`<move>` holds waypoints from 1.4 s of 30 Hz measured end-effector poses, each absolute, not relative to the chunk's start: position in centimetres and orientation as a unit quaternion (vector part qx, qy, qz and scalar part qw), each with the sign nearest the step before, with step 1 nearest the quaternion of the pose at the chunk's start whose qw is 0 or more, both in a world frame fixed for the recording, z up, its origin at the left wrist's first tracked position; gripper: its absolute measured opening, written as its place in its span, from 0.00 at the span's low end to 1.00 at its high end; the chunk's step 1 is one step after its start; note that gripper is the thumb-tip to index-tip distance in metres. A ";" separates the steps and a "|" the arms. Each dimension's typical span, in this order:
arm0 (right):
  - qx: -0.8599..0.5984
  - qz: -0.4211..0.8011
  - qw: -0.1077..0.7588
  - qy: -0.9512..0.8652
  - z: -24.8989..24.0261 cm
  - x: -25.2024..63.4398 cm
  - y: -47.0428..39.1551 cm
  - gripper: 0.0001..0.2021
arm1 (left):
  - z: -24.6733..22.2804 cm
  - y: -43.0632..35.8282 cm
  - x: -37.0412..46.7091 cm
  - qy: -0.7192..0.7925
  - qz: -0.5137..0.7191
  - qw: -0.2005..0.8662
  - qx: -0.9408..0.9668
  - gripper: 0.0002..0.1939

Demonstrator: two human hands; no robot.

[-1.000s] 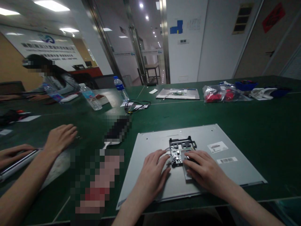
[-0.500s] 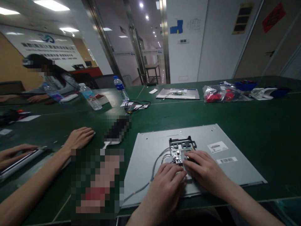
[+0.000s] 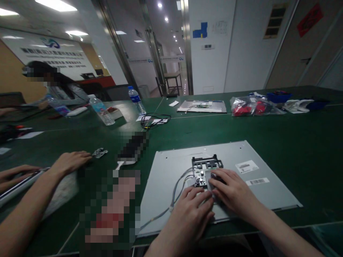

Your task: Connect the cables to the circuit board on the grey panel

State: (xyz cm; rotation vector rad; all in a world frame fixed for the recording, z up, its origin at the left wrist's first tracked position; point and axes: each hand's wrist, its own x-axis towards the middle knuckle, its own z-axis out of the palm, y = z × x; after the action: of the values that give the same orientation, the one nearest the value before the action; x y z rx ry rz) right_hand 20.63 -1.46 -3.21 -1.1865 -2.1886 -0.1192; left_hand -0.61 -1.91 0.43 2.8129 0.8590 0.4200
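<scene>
A flat grey metal panel [image 3: 171, 167] with two white labels lies on the green table. On its middle rests a black-framed mechanism [image 3: 205, 164] with a small circuit board, and grey cables [image 3: 175, 194] run from its left side. My left hand [image 3: 194, 210] is at the mechanism's near left edge, fingers bent and close together; what they grip, if anything, is hidden. From the right, my right hand [image 3: 232, 187] has its bent fingers on the mechanism's right part, around a small dark piece I cannot make out.
Left of the panel are a blurred-out phone-like object and another person's hand [image 3: 71, 160] beside a small metal part [image 3: 100, 153]. Farther back stand bottles [image 3: 136, 100], a coiled black cable [image 3: 155, 121], a second panel [image 3: 202, 106] and plastic bags [image 3: 246, 106].
The other person's hand has moved left, uncovering the small metal part. My hands have shifted only slightly at the mechanism. The whole view has moved a little.
</scene>
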 end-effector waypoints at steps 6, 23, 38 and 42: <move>-0.449 -0.033 0.309 -0.838 -3.1 20.6 -1.6 0.13 | 0.2 -1.7 -0.6 0.281 0.148 0.075 0.945 0.12; -0.437 -0.023 0.316 -0.842 -2.7 20.3 -1.7 0.12 | 0.8 -1.4 -1.4 0.294 0.164 0.073 0.939 0.17; -0.426 -0.025 0.313 -0.848 -2.8 20.2 -1.5 0.15 | 0.2 0.2 -0.7 0.305 0.179 0.009 0.935 0.13; -0.427 -0.033 0.313 -0.848 -2.8 20.2 -1.5 0.13 | 0.1 0.0 -0.7 0.303 0.174 -0.006 0.937 0.14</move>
State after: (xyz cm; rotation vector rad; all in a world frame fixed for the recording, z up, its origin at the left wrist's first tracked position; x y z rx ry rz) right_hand 20.16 -1.55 -2.78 -1.1261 -2.2368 -0.0882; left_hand -0.70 0.04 0.06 2.9555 0.9567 0.5484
